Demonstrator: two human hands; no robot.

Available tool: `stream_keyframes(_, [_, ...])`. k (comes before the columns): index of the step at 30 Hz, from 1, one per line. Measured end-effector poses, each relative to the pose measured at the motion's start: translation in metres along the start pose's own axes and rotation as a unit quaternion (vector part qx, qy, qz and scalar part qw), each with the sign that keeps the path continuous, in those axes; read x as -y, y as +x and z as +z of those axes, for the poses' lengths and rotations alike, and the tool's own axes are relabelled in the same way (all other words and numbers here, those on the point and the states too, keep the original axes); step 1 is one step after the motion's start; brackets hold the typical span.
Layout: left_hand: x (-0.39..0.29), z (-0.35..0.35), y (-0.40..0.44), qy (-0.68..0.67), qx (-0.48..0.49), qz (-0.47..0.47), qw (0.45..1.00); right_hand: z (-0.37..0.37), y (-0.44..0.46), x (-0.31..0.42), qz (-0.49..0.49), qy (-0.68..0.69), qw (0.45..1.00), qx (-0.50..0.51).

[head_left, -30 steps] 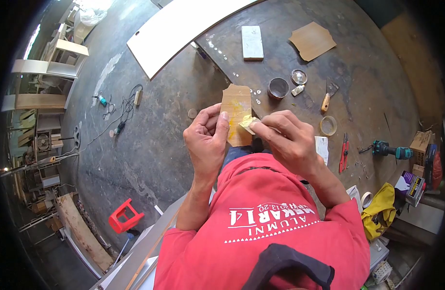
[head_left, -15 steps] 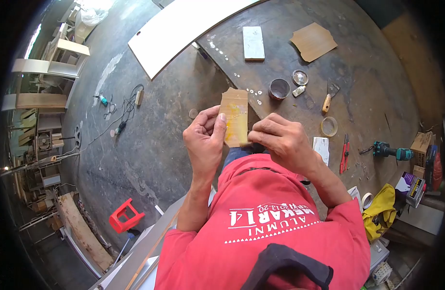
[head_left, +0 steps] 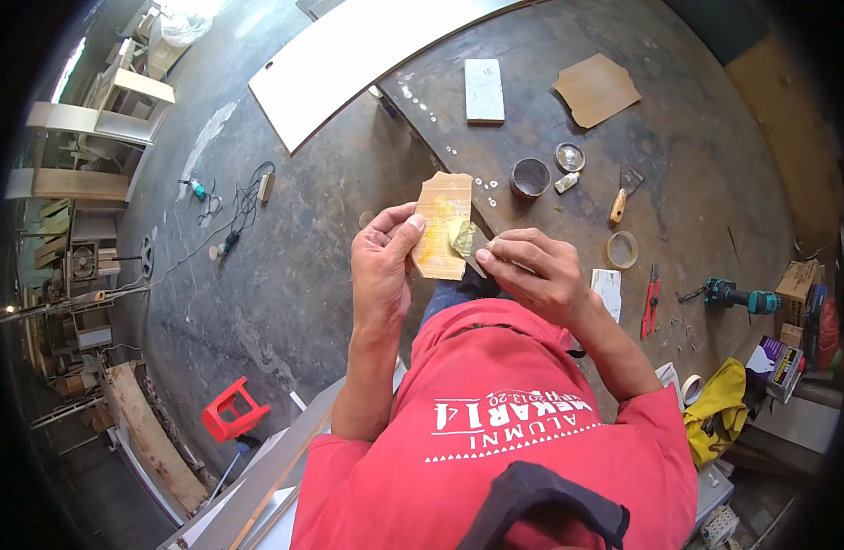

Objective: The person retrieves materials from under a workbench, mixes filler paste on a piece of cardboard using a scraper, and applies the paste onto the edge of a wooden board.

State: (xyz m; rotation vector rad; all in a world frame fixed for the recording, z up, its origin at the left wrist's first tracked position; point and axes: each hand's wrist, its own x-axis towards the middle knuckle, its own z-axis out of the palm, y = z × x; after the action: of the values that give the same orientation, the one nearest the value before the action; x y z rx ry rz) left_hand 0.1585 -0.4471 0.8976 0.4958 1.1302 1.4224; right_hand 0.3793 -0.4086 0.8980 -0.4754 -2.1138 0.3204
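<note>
My left hand (head_left: 383, 266) grips a small brown board (head_left: 447, 192), thumb on its face and fingers behind. Yellow smears mark its surface. A lump of yellowish paste (head_left: 461, 237) lies at the board's right side. My right hand (head_left: 537, 270) pinches a thin scraper blade (head_left: 474, 267), most of it covered by the fingers; its edge is close to the paste, and I cannot tell whether they touch. Beyond the right hand, an open dark can (head_left: 530, 180) stands near a round lid (head_left: 569, 157) and a small white tube (head_left: 567, 181).
On the table lie a putty knife (head_left: 620, 198), a tape roll (head_left: 623, 249), a red-handled tool (head_left: 651, 301) and a cordless drill (head_left: 741, 297). A white block (head_left: 484, 90) and a brown sheet (head_left: 596, 90) lie farther back. A long white panel (head_left: 349, 69) overhangs the floor; a red stool (head_left: 236, 409) is at lower left.
The yellowish paste now shows as a raised lump at the board's right side. The board has tilted slightly, and my right hand has shifted a little down and right with the blade.
</note>
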Motion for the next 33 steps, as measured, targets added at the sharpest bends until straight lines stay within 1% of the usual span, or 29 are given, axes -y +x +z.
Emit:
stream_keyframes(3, [-0.001,0.002,-0.001,-0.013,-0.011,0.022,1.0,-0.008,-0.004,0.001,0.008,0.0,1.0,0.01])
stream_keyframes(5, [-0.008,0.008,-0.003,0.036,-0.051,0.099,0.993,-0.014,-0.004,0.004,0.051,0.011,0.999,0.0])
stream_keyframes(6, [-0.01,0.011,-0.004,0.035,-0.051,0.098,0.993,-0.016,0.0,0.006,0.052,0.011,0.999,0.001])
stream_keyframes(8, [-0.013,0.016,-0.006,0.095,-0.056,0.14,0.984,-0.018,0.009,0.013,0.048,-0.012,0.997,-0.053])
stream_keyframes(9, [-0.013,0.017,-0.007,0.097,-0.054,0.138,0.984,-0.017,0.012,0.015,0.051,-0.013,0.997,-0.054])
stream_keyframes(11, [-0.014,0.019,-0.009,0.114,-0.04,0.158,0.98,-0.017,0.017,0.017,0.04,-0.032,0.999,-0.017])
stream_keyframes(12, [-0.015,0.021,-0.01,0.115,-0.039,0.159,0.98,-0.02,0.017,0.017,0.04,-0.032,0.999,-0.019])
stream_keyframes(14, [-0.018,0.025,-0.013,0.16,-0.066,0.171,0.97,-0.026,0.017,0.017,0.028,-0.022,0.999,0.022])
stream_keyframes(18, [-0.019,0.028,-0.017,0.198,-0.06,0.173,0.963,-0.024,0.025,0.018,0.015,-0.07,0.997,-0.004])
stream_keyframes(19, [-0.02,0.029,-0.018,0.209,-0.059,0.183,0.959,-0.024,0.026,0.018,0.011,-0.063,0.998,0.024])
stream_keyframes(20, [-0.02,0.03,-0.018,0.22,-0.059,0.195,0.954,-0.026,0.027,0.019,0.009,-0.063,0.998,0.023])
stream_keyframes(22, [-0.02,0.028,-0.017,0.221,-0.065,0.192,0.954,-0.032,0.026,0.021,0.013,-0.036,0.995,0.091])
stream_keyframes(23, [-0.018,0.028,-0.016,0.222,-0.068,0.185,0.955,-0.03,0.027,0.02,0.005,-0.039,0.998,0.049])
stream_keyframes(24, [-0.018,0.029,-0.017,0.223,-0.066,0.181,0.956,-0.027,0.028,0.02,0.01,-0.04,0.998,0.049])
stream_keyframes(26, [-0.019,0.032,-0.019,0.218,-0.057,0.186,0.956,-0.02,0.028,0.019,0.017,-0.077,0.997,0.011])
stream_keyframes(27, [-0.018,0.031,-0.019,0.219,-0.057,0.185,0.956,-0.018,0.025,0.018,0.025,-0.058,0.997,0.04])
stream_keyframes(28, [-0.016,0.03,-0.018,0.225,-0.061,0.186,0.954,-0.02,0.025,0.018,0.025,-0.057,0.997,0.039])
stream_keyframes(30, [-0.016,0.029,-0.017,0.233,-0.064,0.186,0.953,-0.028,0.025,0.021,0.025,-0.031,0.995,0.088])
stream_keyframes(31, [-0.016,0.029,-0.017,0.234,-0.06,0.182,0.953,-0.026,0.027,0.022,0.023,-0.049,0.997,0.047])
stream_keyframes(33, [-0.016,0.03,-0.018,0.235,-0.054,0.175,0.955,-0.018,0.027,0.019,0.029,-0.059,0.997,0.038])
